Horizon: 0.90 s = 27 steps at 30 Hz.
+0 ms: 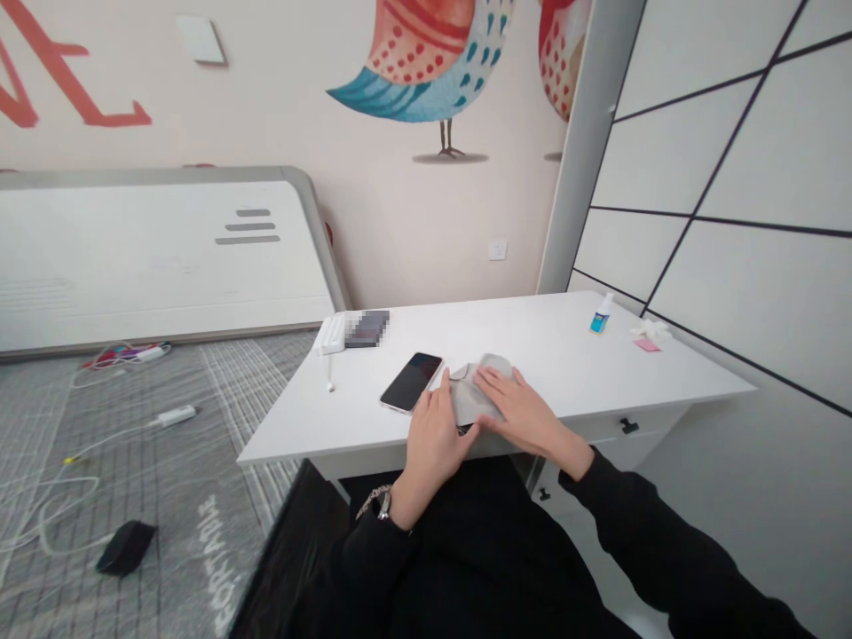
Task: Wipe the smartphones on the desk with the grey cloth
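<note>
A grey cloth (480, 380) lies near the front edge of the white desk (572, 355). My right hand (523, 410) rests flat on top of it, fingers spread. My left hand (434, 435) holds the cloth's left edge, thumb and fingers against it. Something dark shows under the cloth near my left fingers, too hidden to identify. A black phone (411, 381) lies face up just left of the cloth, close to my left hand.
A white power strip (331, 335) and a dark flat item (367, 328) sit at the desk's back left. A small spray bottle (601, 314) and crumpled tissue (650, 333) stand at the back right. Cables (99, 426) and a black pouch (125, 546) lie on the floor.
</note>
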Motion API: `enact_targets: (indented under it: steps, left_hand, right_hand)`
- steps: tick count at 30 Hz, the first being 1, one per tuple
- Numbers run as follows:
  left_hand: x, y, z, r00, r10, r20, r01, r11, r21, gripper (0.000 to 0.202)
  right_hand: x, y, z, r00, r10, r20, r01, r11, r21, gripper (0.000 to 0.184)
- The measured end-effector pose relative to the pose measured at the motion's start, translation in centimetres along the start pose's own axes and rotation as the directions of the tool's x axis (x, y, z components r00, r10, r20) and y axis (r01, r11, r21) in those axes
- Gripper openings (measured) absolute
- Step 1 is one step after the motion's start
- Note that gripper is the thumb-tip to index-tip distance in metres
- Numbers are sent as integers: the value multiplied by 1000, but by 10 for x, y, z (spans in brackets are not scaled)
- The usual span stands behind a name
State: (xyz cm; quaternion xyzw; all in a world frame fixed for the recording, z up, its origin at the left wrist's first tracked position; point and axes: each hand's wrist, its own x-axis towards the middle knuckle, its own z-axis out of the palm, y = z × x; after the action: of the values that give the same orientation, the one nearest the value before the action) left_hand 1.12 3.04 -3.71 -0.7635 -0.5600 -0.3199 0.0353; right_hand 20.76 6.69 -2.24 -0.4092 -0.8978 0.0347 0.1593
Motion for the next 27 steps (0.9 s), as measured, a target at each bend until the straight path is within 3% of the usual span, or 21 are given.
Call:
enact_targets:
  steps: [2, 4, 7, 9, 11, 14, 17, 20, 23, 27]
  left_hand:
    - [0, 1, -1, 1000, 3, 4, -3, 1000, 2, 97]
    - [0, 1, -2, 1000, -4, 20, 4, 1000, -9, 99]
    - [-1, 4, -2, 998, -25, 55, 26, 999, -29, 101]
    - [0, 6, -5, 996, -22, 83, 25, 999, -35, 100]
    - [4, 4, -16, 990, 30, 139, -23, 998, -50, 101]
    - [24, -11, -53, 948, 176, 266, -147, 981, -125, 95]
    - [70, -54, -100, 966, 100, 238, -87, 994, -66, 63]
    - [132, -126, -130, 982, -14, 189, 5, 999, 48, 55]
    - [187, -206, -128, 962, -115, 246, 78, 985, 156, 58]
    - [233, -282, -94, 922, -143, 359, 68, 975, 214, 56]
  right_hand:
    - [-3, -6, 3, 990, -139, 25, 137, 989, 57, 91]
    - [-5, -8, 3, 984, -178, 24, 175, 980, 92, 86]
    - [-3, -1, 0, 999, -18, -31, 19, 998, 58, 75]
    - [2, 3, -2, 999, 15, -41, -12, 998, 62, 77]
    - [6, 4, -3, 998, -56, -10, 56, 993, 107, 79]
    - [8, 2, -2, 996, -83, 22, 80, 988, 135, 72]
    - [6, 1, 1, 999, 34, -22, -33, 998, 55, 72]
    - [4, -1, 5, 999, -46, -7, 46, 999, 14, 91]
    - [3, -1, 9, 987, -156, -27, 154, 987, -52, 99]
    - [12, 7, 16, 956, -243, -165, 216, 962, -167, 100]
